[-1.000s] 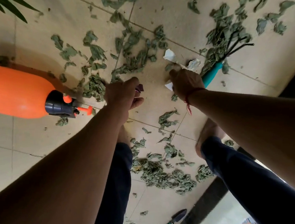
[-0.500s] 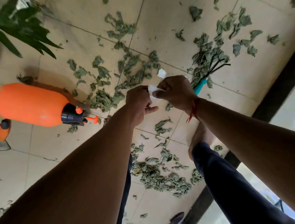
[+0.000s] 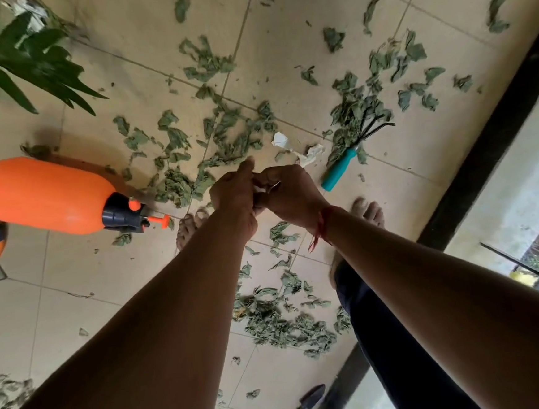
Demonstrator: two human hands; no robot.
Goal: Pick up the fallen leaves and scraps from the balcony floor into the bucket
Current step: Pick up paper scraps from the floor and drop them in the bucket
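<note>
Hands meet at mid-floor, left hand [image 3: 233, 192] and right hand [image 3: 290, 193] both curled round a white paper scrap [image 3: 262, 189], leaves [image 3: 176, 187] strewn near and far, bucket out of sight: gathering step, so next probably find it and drop.

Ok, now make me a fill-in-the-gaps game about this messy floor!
1. The pressure sprayer lying on the tiles is ____ in colour.
2. The red thread is tied around the ____ wrist.
3. The hand rake lies with its tines on a heap of green ____.
4. The right hand pinches a small ____ paper scrap.
Missing words: orange, right, leaves, white.
</note>
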